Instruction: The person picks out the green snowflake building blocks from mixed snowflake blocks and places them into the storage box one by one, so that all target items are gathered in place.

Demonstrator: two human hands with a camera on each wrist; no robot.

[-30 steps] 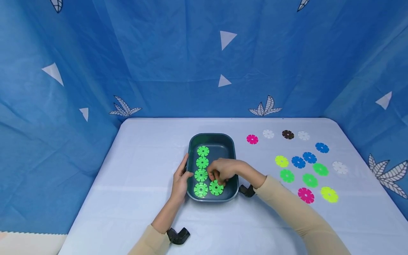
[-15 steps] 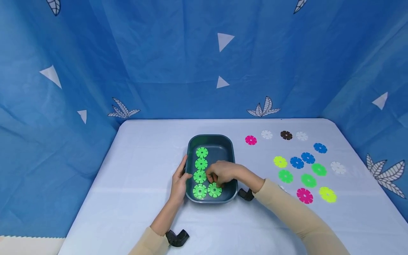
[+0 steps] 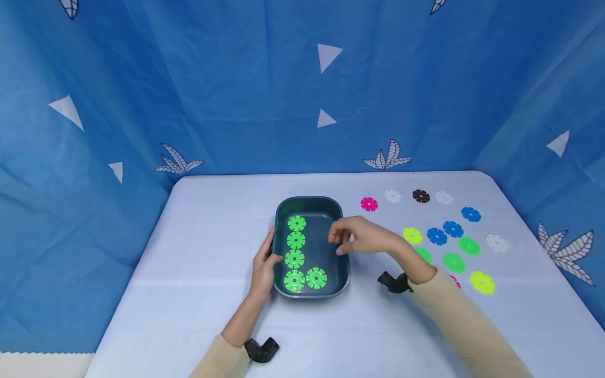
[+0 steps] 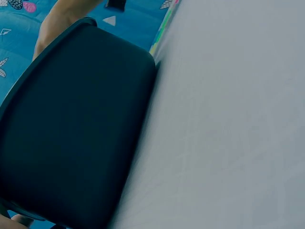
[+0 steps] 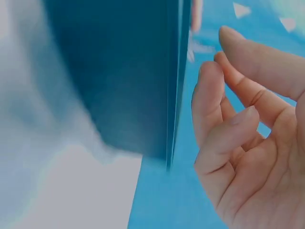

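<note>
A dark rectangular tray (image 3: 323, 233) stands on the table, and my left hand (image 3: 262, 270) grips its left rim, thumb over the edge and fingers along the outer wall. In it several bright green notched discs (image 3: 295, 240) form a column down the left side. One more green disc (image 3: 316, 278) lies right of the column's near end. My right hand (image 3: 361, 236) hovers over the tray's right rim, fingers loosely bent, holding nothing. The right wrist view shows that hand's bare palm (image 5: 257, 181) beside the tray wall. Mostly the tray's outer side (image 4: 81, 129) fills the left wrist view.
On the table's right lie scattered discs: pink (image 3: 369, 204), brown (image 3: 421, 196), blue (image 3: 453, 229), green (image 3: 454, 262), yellow (image 3: 482, 282) and white (image 3: 497, 242). My right forearm partly covers some of them. A blue patterned cloth (image 3: 246, 105) hangs behind and beside the white table (image 3: 203, 236).
My right hand has let go of the green disc near the tray's front, lifted and moved right to the rim. The disc stays in place. My left hand keeps its hold.
</note>
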